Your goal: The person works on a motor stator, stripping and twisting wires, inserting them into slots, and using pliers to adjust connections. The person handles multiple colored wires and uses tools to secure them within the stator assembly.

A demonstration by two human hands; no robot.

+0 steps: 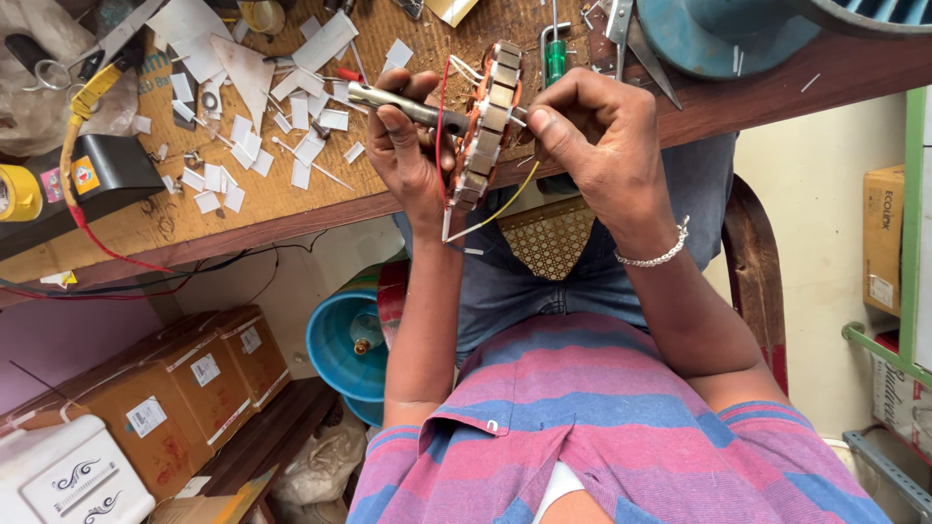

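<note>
Upper left of the frame: yellow tape roll and a black device on the desk, then a scatter of white paper slips toward centre-top. I'm reading all this from the head view, looking down.

Centre-top: left hand, closed around a metal shaft that runs roughly left-right in the picture, thumb over it. The shaft passes into the stator core, a ring of stacked steel with copper windings. It's held edge-on to me, above the desk edge, its long side running top to bottom and tilted slightly. Red wire loops over its left face; a yellow wire trails off the bottom toward lower left.

Right of the core: right hand, fingers pinched together against the core's right face. I can't tell what's pinched, maybe a slip or winding. So the core sits between both hands, touching each. A green-handled screwdriver lies on the desk just behind. Silver bracelet on the right wrist.
</note>
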